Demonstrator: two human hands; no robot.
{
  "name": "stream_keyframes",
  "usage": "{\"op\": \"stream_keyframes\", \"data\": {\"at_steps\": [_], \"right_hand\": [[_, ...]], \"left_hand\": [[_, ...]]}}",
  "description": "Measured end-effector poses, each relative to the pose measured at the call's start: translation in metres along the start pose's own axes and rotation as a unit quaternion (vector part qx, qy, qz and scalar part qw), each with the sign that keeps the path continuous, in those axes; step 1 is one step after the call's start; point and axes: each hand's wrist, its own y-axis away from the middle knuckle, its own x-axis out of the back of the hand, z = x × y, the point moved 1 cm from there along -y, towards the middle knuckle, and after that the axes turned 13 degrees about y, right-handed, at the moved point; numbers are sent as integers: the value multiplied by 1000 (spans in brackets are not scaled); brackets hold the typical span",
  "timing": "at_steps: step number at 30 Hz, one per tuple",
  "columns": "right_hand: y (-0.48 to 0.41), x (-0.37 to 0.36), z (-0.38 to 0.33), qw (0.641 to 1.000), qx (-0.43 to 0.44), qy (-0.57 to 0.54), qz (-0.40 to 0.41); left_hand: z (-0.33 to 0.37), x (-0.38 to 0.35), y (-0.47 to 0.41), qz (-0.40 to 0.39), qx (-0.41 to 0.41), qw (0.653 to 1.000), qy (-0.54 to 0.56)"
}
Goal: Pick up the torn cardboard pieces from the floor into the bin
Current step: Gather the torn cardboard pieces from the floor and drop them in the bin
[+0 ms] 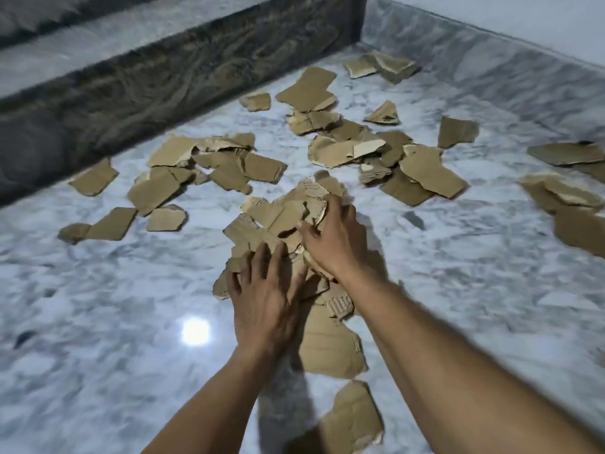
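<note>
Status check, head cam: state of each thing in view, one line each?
left hand: fingers spread, pressing on the pile's near side
right hand: fingers curled, gripping the pile's top
pile: gathered under both hands, on the floor
loose pieces: scattered flat on the floor, not yet picked up
floor: glossy marble, lamp glare
bin: not in view

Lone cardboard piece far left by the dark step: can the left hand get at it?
Probably yes. The left hand presses the central pile, and only bare floor lies between it and the lone piece; it may need a stretch.
</note>
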Motion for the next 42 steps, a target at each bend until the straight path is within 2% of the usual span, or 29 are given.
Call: {"op": "stream_keyframes", "data": {"at_steps": [2, 4, 6, 7, 10, 12, 15, 19, 21, 23, 27, 31, 36, 42], "right_hand": [[2, -1, -4, 1000, -20, -2, 21], [6, 2, -3, 999, -31, -29, 18], [13, 1, -4, 998, -40, -45, 17], [14, -1, -6, 996, -55, -62, 15], [13, -5, -16, 990, -100, -97, 16], [14, -12, -28, 989, -108, -95, 19], [30, -28, -47, 989, -92, -115, 16], [56, -13, -47, 985, -74, -139, 68], [70, 7, -44, 986, -65, -123, 95], [84, 30, -42, 985, -53, -111, 124], [114, 104, -38, 974, -31, -101, 202], [147, 205, -27, 955, -24, -65, 288], [205, 314, 27, 924, -77, -27, 375], [301, 406, 122, 873, -153, 6, 464]], "left_hand": [[0, 2, 2, 80, 12, 995, 66], [-3, 6, -1, 164, 124, 974, 92], [-10, 14, -10, 142, 275, 947, 85], [-13, 18, -16, 104, 302, 946, 55], [-16, 28, -38, 42, 271, 961, 26], [-11, 29, -58, 41, 276, 955, 101], [-11, 32, -73, -14, 268, 934, 236], [-9, 40, -56, -48, 226, 896, 378], [2, 46, -41, -40, 193, 881, 429], [23, 52, -30, -23, 153, 886, 437], [90, 81, -15, -8, 76, 879, 471], [184, 112, -1, -36, 21, 862, 506], [313, 117, 38, -86, -63, 847, 520], [447, 87, 125, -166, -140, 818, 533]]}}
